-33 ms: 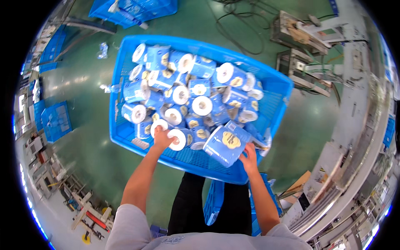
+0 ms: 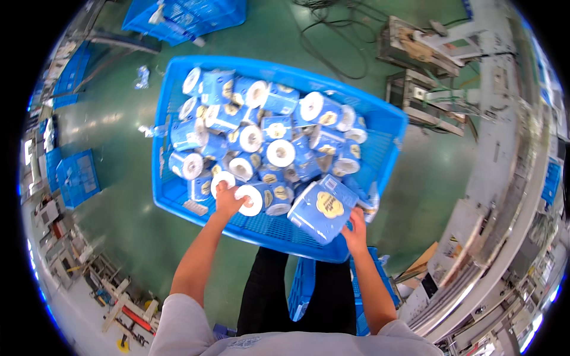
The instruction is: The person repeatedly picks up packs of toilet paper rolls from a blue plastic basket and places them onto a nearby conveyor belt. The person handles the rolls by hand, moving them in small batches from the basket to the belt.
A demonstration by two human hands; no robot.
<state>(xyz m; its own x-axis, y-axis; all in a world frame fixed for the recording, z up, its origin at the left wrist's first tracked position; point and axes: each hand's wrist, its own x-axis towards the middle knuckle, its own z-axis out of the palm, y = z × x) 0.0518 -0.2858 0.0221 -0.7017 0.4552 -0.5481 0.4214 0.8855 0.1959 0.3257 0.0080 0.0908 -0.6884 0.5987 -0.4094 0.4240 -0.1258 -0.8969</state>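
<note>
Holding the large blue pack (image 2: 320,212) in my right grip (image 2: 355,232), I touch two rolls (image 2: 254,207) with my left grip (image 2: 228,203), clasp unclear; many other rolls (image 2: 272,155) lie unheld in the blue crate (image 2: 387,139).

From my remote place I see a pale grey shirt (image 2: 320,345) with short, loose sleeves (image 2: 183,323). A small bluish print (image 2: 246,342) marks its left chest. The trousers (image 2: 261,291) are black; the left hand (image 2: 228,202) and right hand (image 2: 356,235) are bare.
</note>
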